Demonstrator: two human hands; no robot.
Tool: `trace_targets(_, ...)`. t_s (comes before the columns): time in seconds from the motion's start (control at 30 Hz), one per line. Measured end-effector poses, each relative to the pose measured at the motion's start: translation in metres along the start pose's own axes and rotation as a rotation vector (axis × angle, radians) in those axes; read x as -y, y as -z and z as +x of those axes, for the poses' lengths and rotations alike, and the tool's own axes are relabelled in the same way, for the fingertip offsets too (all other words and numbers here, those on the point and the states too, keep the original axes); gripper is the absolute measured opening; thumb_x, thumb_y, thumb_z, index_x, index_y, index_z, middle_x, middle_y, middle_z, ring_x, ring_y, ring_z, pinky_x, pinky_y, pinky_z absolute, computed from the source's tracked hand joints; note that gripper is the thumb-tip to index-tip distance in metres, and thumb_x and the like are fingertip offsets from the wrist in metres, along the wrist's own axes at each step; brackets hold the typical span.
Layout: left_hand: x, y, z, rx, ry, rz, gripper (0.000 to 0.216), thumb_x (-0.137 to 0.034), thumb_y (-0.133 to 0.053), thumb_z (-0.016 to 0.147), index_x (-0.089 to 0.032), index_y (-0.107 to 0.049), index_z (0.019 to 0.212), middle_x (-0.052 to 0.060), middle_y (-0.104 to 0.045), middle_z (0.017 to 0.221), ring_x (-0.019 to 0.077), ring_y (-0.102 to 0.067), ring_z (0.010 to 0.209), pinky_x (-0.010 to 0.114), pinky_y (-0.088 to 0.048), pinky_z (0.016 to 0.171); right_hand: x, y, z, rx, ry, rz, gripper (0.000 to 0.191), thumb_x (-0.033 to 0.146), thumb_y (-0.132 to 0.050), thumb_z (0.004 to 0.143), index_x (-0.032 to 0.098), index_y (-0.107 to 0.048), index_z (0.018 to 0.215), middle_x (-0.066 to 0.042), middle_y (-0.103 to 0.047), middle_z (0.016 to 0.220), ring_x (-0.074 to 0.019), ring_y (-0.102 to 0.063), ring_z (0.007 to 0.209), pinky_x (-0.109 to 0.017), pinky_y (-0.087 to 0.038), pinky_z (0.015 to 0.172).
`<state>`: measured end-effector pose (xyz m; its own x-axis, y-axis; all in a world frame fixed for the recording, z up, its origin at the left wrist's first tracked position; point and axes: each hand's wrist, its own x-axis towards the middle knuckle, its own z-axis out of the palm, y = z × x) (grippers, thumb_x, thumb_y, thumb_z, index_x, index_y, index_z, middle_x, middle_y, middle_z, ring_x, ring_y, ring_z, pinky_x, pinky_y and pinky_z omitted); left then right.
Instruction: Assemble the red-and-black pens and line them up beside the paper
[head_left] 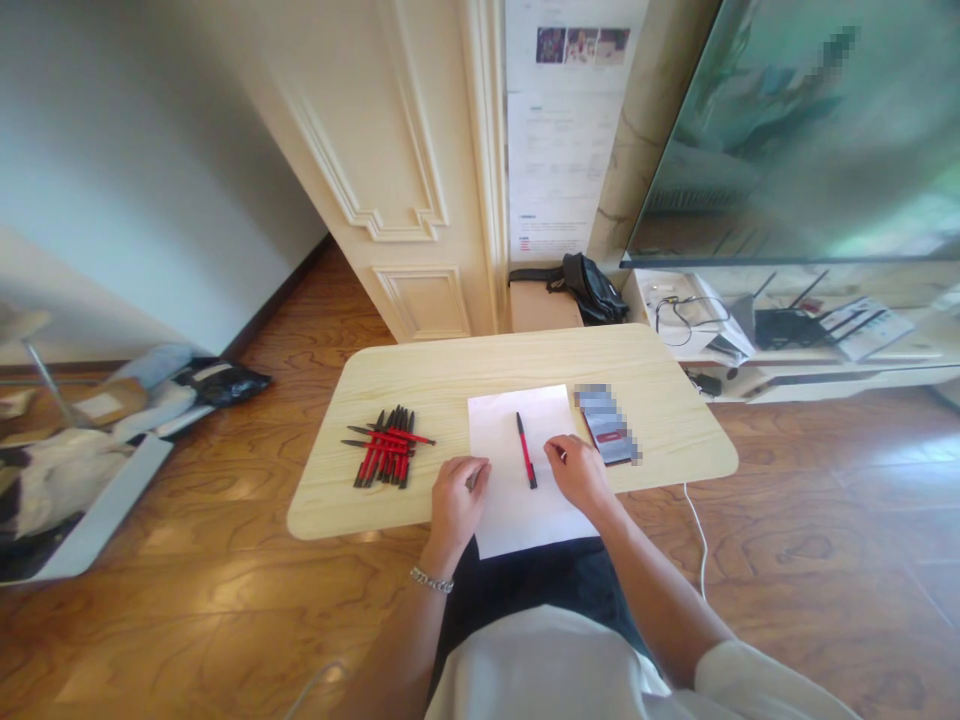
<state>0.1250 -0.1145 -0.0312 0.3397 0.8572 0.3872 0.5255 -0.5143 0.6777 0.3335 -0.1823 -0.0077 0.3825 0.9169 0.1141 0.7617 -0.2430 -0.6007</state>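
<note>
A white sheet of paper (517,430) lies on a light wooden table (450,380) and hangs over its near edge. A red and black pen (526,450) rests alone on the middle of the sheet. My left hand (459,495) sits at the sheet's left edge with its fingers curled under, seemingly around a small dark thing I cannot make out. My right hand (577,470) rests on the sheet's right side, fingers bent and loosely closed, touching the paper. A pile of several red and black pens (388,446) lies to the left of my left hand.
A blurred dark and grey card or booklet (609,425) lies right of the sheet. Beyond the table stand a cream door, a black bag (589,285) on a box, and a low shelf with a router (787,325) under a large screen. Clutter lies on the floor at left.
</note>
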Motion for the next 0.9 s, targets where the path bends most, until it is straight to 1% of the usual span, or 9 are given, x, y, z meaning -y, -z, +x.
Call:
trace_targets(0.1, 0.001, -0.005, -0.002, -0.041, 0.022, -0.014, 0.011, -0.025, -0.058, 0.084, -0.021, -0.068, 0.088, 0.006, -0.067, 0.087, 0.0197, -0.062, 0.086, 0.034, -0.050, 0.080, 0.003, -0.004, 0.007, 0.066, 0.005, -0.058, 0.026, 0.030, -0.044, 0.092, 0.021, -0.067, 0.087, -0.005, -0.067, 0.085, -0.0151, -0.060, 0.075, -0.024, -0.036, 0.069)
trace_targets(0.23, 0.001, -0.007, -0.007, -0.109, 0.045, -0.026, 0.012, -0.025, -0.058, 0.084, -0.020, -0.068, 0.088, 0.007, -0.066, 0.086, 0.0190, -0.063, 0.083, 0.032, -0.051, 0.075, 0.016, -0.010, 0.023, 0.147, -0.015, -0.159, 0.031, 0.037, -0.041, 0.093, 0.020, -0.067, 0.086, -0.008, -0.068, 0.090, -0.0185, -0.061, 0.081, -0.026, -0.036, 0.070)
trace_targets(0.47, 0.000, -0.003, -0.010, -0.105, 0.063, -0.039, 0.013, -0.027, -0.057, 0.085, -0.020, -0.068, 0.089, 0.005, -0.065, 0.083, 0.0161, -0.061, 0.075, 0.029, -0.050, 0.072, 0.038, -0.016, 0.042, 0.270, -0.142, -0.275, 0.046, 0.055, -0.040, 0.089, 0.018, -0.067, 0.097, -0.015, -0.069, 0.095, -0.0261, -0.063, 0.090, -0.032, -0.040, 0.075)
trace_targets(0.53, -0.001, -0.002, -0.010, -0.108, 0.067, -0.048, 0.014, -0.027, -0.057, 0.085, -0.020, -0.068, 0.089, 0.005, -0.065, 0.084, 0.0163, -0.062, 0.077, 0.029, -0.049, 0.073, 0.042, -0.018, 0.045, 0.285, -0.168, -0.302, 0.049, 0.057, -0.043, 0.087, 0.016, -0.067, 0.098, -0.017, -0.068, 0.095, -0.0276, -0.063, 0.091, -0.034, -0.041, 0.076)
trace_targets(0.63, -0.005, 0.001, -0.008, -0.128, 0.071, -0.058, 0.016, -0.030, -0.057, 0.085, -0.019, -0.068, 0.089, 0.006, -0.064, 0.083, 0.0165, -0.061, 0.076, 0.030, -0.049, 0.073, 0.044, -0.021, 0.048, 0.292, -0.174, -0.317, 0.047, 0.054, -0.047, 0.086, 0.014, -0.067, 0.098, -0.019, -0.068, 0.096, -0.0282, -0.063, 0.090, -0.034, -0.041, 0.075)
trace_targets(0.7, -0.011, 0.003, -0.006, -0.130, 0.089, -0.072, 0.017, -0.032, -0.057, 0.085, -0.019, -0.068, 0.090, 0.006, -0.064, 0.083, 0.0163, -0.060, 0.074, 0.030, -0.049, 0.072, 0.043, -0.020, 0.049, 0.279, -0.156, -0.296, 0.042, 0.050, -0.048, 0.086, 0.014, -0.068, 0.096, -0.020, -0.068, 0.095, -0.0275, -0.064, 0.088, -0.034, -0.041, 0.073)
trace_targets(0.77, -0.020, 0.005, -0.003, -0.107, 0.128, -0.123, 0.019, -0.034, -0.058, 0.085, -0.020, -0.068, 0.092, 0.007, -0.065, 0.085, 0.0164, -0.060, 0.073, 0.030, -0.049, 0.071, 0.040, -0.017, 0.050, 0.250, -0.134, -0.238, 0.039, 0.048, -0.048, 0.086, 0.015, -0.069, 0.088, -0.018, -0.069, 0.088, -0.0256, -0.064, 0.082, -0.032, -0.040, 0.069)
trace_targets(0.83, -0.030, 0.005, 0.000, -0.055, 0.196, -0.238, 0.023, -0.037, -0.058, 0.084, -0.020, -0.067, 0.097, 0.007, -0.067, 0.088, 0.0172, -0.062, 0.075, 0.030, -0.050, 0.071, 0.038, -0.012, 0.048, 0.224, -0.113, -0.117, 0.038, 0.049, -0.049, 0.085, 0.017, -0.069, 0.078, -0.013, -0.069, 0.078, -0.0219, -0.062, 0.074, -0.029, -0.038, 0.063)
trace_targets(0.9, -0.041, 0.001, 0.003, 0.024, 0.301, -0.413, 0.028, -0.042, -0.059, 0.083, -0.020, -0.066, 0.098, 0.008, -0.068, 0.090, 0.0185, -0.064, 0.078, 0.031, -0.051, 0.071, 0.036, -0.008, 0.044, 0.231, -0.080, 0.081, 0.040, 0.050, -0.048, 0.085, 0.017, -0.068, 0.071, -0.007, -0.066, 0.068, -0.0172, -0.058, 0.065, -0.026, -0.036, 0.058)
